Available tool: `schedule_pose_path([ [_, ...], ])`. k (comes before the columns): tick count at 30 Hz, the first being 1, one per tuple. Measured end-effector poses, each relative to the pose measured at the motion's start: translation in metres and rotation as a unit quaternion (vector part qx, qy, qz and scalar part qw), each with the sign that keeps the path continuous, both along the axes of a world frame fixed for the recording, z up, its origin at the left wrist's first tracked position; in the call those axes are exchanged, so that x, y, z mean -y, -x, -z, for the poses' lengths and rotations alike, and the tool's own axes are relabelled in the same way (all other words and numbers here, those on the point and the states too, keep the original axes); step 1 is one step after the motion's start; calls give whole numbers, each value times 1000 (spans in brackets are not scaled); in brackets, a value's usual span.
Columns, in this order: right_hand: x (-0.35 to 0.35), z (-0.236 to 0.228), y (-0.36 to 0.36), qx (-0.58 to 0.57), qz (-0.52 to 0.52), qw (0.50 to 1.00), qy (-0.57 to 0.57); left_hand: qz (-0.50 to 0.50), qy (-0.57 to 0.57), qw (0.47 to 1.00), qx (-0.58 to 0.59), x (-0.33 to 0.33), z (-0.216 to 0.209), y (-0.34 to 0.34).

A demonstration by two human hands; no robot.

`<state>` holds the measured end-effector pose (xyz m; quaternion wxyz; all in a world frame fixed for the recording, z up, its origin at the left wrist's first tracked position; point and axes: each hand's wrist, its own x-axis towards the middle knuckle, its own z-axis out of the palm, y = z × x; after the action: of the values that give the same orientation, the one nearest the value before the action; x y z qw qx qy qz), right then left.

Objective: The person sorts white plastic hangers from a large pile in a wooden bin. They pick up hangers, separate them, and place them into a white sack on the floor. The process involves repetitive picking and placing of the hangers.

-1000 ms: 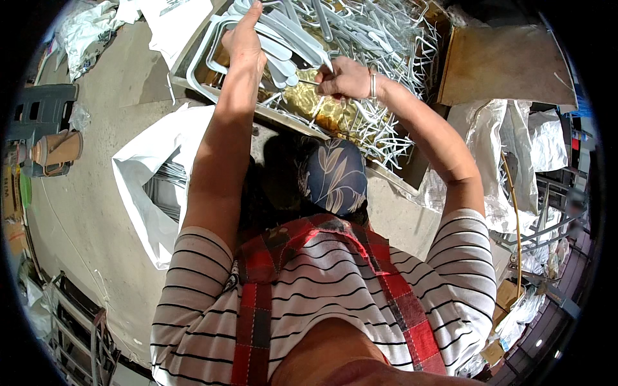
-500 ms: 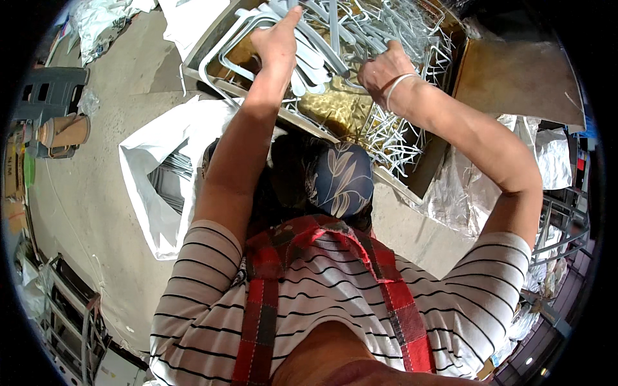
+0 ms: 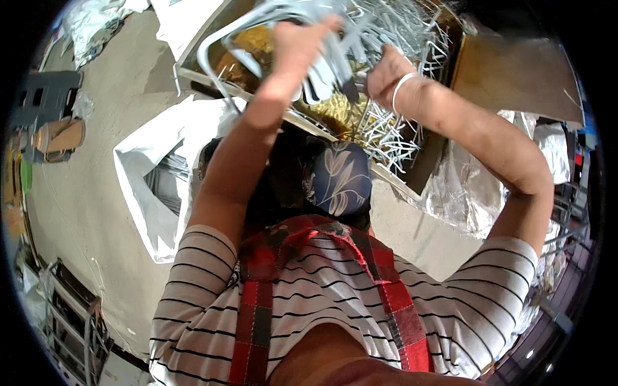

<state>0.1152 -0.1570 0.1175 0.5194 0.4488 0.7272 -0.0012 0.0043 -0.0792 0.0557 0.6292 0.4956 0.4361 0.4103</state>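
Below my chin, 2 red-and-black checked straps (image 3: 254, 321) run over my striped shirt (image 3: 322, 289), with a leaf-patterned blue cloth (image 3: 341, 179) bulging just beyond. To my left on the beige floor (image 3: 77, 212), a white sack (image 3: 134, 193) gapes around a stack of grey strips (image 3: 168, 183). Past them, I reach both arms over a bin (image 3: 394, 181). My left hand (image 3: 299, 51), blurred, has its fingers closed around a bundle of pale, bent strips (image 3: 320, 82), which hangs over the bin's near side with its rounded ends toward me. My right hand (image 3: 389, 76), 1 white band (image 3: 402, 90) at the wrist, curls its fingers just beside the bundle's right side; I cannot tell whether they have hold of a piece. Beneath my hands, rippled, yellowish liquid (image 3: 338, 112) shows in the bin, with thin white rods (image 3: 393, 145) tangled to its right. A brown panel (image 3: 515, 80) flanks the bin at right, beside crumpled plastic sheeting (image 3: 470, 186).
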Motion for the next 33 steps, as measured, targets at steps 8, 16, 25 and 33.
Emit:
schedule_pose_path([
  [8, 43, 55, -102, -204, 79, 863, -456, -181, 258, 872, 374, -115, 101, -1],
  [16, -2, 92, 9, -573, 446, 679, -109, -38, 246, 900, 358, -93, 98, 4],
  [25, 55, 31, -18, -237, -137, 936, -220, -126, 96, 976, 151, -42, 68, -21],
  [33, 40, 7, -65, -270, 230, 900, -255, 67, -142, 985, -66, -45, 66, -6],
])
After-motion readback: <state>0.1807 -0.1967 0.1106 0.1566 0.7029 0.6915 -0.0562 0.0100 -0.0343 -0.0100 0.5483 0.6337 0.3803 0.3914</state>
